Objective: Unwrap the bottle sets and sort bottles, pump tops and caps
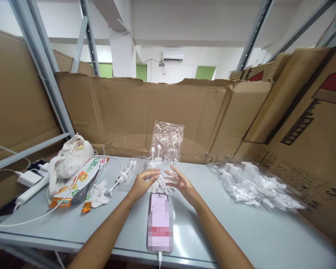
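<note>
Several small white plastic pieces point(161, 186) lie in a pile on the grey table, just beyond a phone point(160, 222) with a lit screen. At the pile's left side is my left hand point(142, 184), its fingers apart and nothing in them. My right hand point(182, 184) is at the right side of the pile, fingers spread and holding nothing. Behind the pile a clear plastic bag point(168, 139) stands up against the cardboard, with white parts point(158, 160) at its base. A syringe point(126, 172) in clear wrapping lies left of my left hand.
On the right lie bagged syringes point(252, 183). To the left are a white cloth bag point(70, 157), a snack package point(78, 183), crumpled tissue point(100, 194) and a power strip point(30, 192) with cables. Cardboard point(162, 108) walls the back, and metal posts rise at both sides.
</note>
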The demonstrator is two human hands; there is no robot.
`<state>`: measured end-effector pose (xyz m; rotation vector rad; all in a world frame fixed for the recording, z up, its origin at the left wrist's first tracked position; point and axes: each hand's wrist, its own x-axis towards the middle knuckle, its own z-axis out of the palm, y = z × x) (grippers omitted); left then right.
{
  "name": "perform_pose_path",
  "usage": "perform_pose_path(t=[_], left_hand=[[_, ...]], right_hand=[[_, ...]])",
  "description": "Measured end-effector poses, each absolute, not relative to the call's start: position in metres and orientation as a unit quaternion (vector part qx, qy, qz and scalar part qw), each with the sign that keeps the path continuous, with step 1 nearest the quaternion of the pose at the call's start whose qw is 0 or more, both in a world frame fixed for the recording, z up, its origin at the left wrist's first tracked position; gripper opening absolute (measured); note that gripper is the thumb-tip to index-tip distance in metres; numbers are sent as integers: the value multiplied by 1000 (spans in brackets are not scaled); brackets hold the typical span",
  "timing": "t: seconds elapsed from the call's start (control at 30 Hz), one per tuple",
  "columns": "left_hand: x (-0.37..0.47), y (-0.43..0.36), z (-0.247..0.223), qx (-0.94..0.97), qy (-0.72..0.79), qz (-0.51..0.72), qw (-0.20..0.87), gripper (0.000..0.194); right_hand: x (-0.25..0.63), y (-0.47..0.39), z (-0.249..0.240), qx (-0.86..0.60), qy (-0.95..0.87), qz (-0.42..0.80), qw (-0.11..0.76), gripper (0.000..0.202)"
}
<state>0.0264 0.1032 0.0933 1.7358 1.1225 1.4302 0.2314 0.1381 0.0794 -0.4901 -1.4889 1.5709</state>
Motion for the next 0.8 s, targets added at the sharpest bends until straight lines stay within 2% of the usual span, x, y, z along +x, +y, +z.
perform_pose_path(t=[0.07,0.2,0.3,0.4,0.53,0.8], left_hand=[[27,104,93,657,425,542,307,23],[28,106,88,666,423,528,314,22],[28,108,84,644,423,531,352,25],[28,110,82,606,415,561,382,30],[30,110,82,574,391,603,393,48],[32,111,81,531,402,627,405,60]], right_hand=[[227,136,77,-210,-601,638,433,88],[222,135,73,-280,-585,616,447,60],[220,136,72,-300,-577,607,457,51],[220,138,71,-308,-570,602,466,46],[218,138,69,-316,-560,598,479,42],[216,138,69,-322,-553,587,495,48]])
